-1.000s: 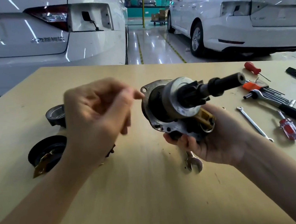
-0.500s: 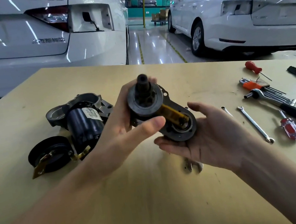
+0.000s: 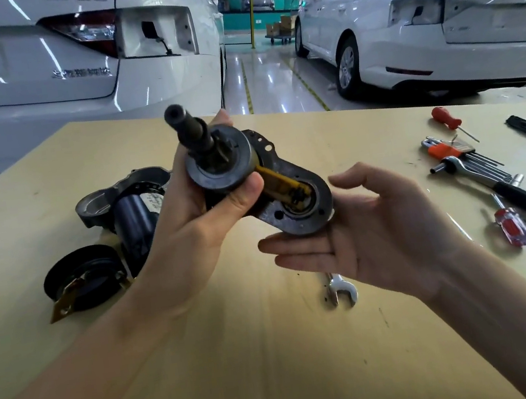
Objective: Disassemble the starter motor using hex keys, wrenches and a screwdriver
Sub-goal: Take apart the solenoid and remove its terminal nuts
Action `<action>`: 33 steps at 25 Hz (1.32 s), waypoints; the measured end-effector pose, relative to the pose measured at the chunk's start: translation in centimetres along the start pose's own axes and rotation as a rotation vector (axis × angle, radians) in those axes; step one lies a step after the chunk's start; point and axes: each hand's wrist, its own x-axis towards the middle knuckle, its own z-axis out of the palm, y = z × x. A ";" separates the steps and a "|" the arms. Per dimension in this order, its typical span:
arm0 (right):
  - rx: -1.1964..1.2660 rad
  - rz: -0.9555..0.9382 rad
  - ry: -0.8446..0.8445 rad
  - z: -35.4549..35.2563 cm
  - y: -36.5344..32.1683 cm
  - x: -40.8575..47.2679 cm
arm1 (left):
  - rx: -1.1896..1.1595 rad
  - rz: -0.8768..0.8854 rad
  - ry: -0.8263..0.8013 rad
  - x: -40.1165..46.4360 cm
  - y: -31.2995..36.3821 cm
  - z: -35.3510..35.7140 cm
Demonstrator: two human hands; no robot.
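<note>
The left hand (image 3: 188, 210) grips the drive assembly (image 3: 245, 181) above the desk (image 3: 277, 351), fingers curled round its round clutch, shaft tilted up and away. The right hand (image 3: 378, 229) lies open, palm up, its fingers touching the assembly's plate from beneath. The housing (image 3: 111, 201) cradles the dark motor body (image 3: 135, 221) at left, beside a black cap (image 3: 82, 277). A wrench (image 3: 341, 286) lies under the right hand.

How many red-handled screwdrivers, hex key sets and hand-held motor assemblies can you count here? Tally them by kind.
Red-handled screwdrivers: 2
Hex key set: 1
Hand-held motor assembly: 1
Total: 4
</note>
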 end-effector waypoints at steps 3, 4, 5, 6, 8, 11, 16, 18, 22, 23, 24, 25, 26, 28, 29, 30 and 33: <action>-0.128 0.002 0.073 -0.2 0.4 0.1 | -0.070 -0.066 0.084 0.2 -0.2 0.1; -0.200 -0.021 0.119 -0.3 0.7 0.2 | -0.079 -0.091 0.119 0.2 -0.4 0.1; -0.267 -0.048 0.166 -0.3 0.9 0.3 | -0.082 -0.113 0.148 0.2 -0.6 0.1; -0.327 -0.074 0.217 -0.2 1.1 0.4 | -0.082 -0.127 0.161 0.1 -0.8 0.2; -0.412 -0.129 0.336 0.1 1.7 0.6 | -0.067 -0.124 0.138 -0.2 -0.8 0.6; -0.438 -0.220 0.481 0.3 2.3 0.9 | -0.019 -0.077 0.045 -0.8 -0.8 1.5; -0.543 -0.385 0.560 -0.2 1.4 0.6 | -0.365 -0.192 -0.007 -0.4 0.0 0.8; -0.640 -0.498 0.615 -0.9 0.9 0.4 | -0.500 -0.275 -0.034 -0.3 0.4 0.7; -0.846 -0.639 0.660 -2.0 0.6 0.5 | -0.623 -0.469 -0.041 -0.7 -0.2 0.9; -0.878 -0.651 0.655 -2.2 0.8 0.6 | -0.615 -0.511 -0.041 -0.8 -0.4 0.8; -0.913 -0.659 0.655 -2.4 1.0 0.8 | -0.590 -0.544 -0.031 -0.8 -0.5 0.7; -0.940 -0.670 0.655 -2.5 1.3 1.1 | -0.550 -0.567 -0.022 -0.8 -0.5 0.6; -0.940 -0.687 0.649 -2.6 1.5 1.3 | -0.484 -0.587 -0.018 -0.7 -0.5 0.4; -0.862 -0.726 0.613 -2.5 1.8 1.8 | -0.290 -0.637 -0.045 -0.7 -0.3 0.5; -0.826 -0.744 0.597 -2.4 1.8 2.0 | -0.178 -0.669 -0.045 -0.8 -0.3 0.8; -0.814 -0.758 0.586 -2.4 1.7 2.0 | -0.094 -0.693 -0.040 -1.0 -0.5 1.0; -0.882 -0.742 0.509 -1.9 1.5 2.2 | -0.090 -0.711 -0.019 -2.0 -1.4 1.8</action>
